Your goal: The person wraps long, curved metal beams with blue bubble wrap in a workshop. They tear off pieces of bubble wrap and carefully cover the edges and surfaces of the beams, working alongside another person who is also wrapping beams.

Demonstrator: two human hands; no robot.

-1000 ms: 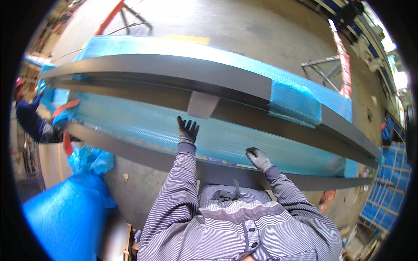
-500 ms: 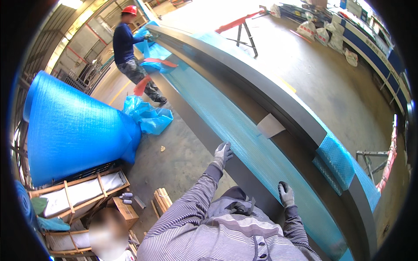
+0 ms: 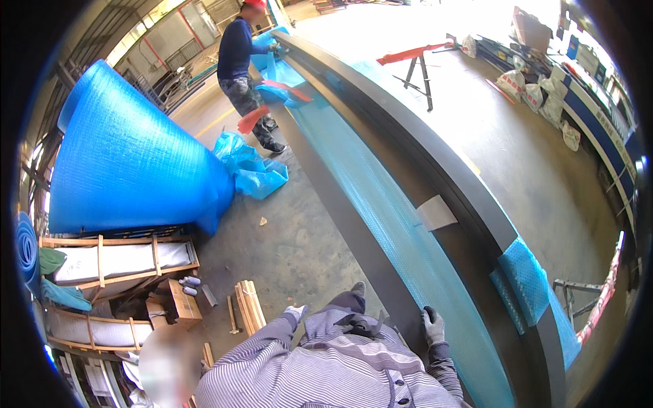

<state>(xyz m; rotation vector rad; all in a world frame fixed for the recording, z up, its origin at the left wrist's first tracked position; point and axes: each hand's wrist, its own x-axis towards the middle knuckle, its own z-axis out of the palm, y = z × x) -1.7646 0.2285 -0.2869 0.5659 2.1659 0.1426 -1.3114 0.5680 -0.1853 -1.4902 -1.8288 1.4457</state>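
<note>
A long dark grey panel [image 3: 359, 246] crosses in front of me, with a strip of light-blue bubble wrap [image 3: 381, 211] along its middle. My right hand [image 3: 434, 328], in a grey glove with dark fingers, is at the panel's near edge beside the wrap, its fingers curled onto it. My left hand [image 3: 296, 313], also gloved, hangs low by my body, apart from the panel; its fingers are too small to read. A grey-white flat piece [image 3: 437, 213] lies on the panel, and a blue bubble-wrap piece [image 3: 525, 279] covers part of its far raised edge.
A person [image 3: 238, 61] in a red helmet stands at the panel's far end, hands on it. A big blue roll [image 3: 136, 149] and crumpled blue film [image 3: 250, 170] lie left. Wooden crates [image 3: 122, 262] and wood strips [image 3: 250, 306] are nearer. A trestle [image 3: 425, 75] stands beyond.
My left hand has come off the panel's near edge and dropped back toward my body. My right hand stays at the edge. The view has shifted.
</note>
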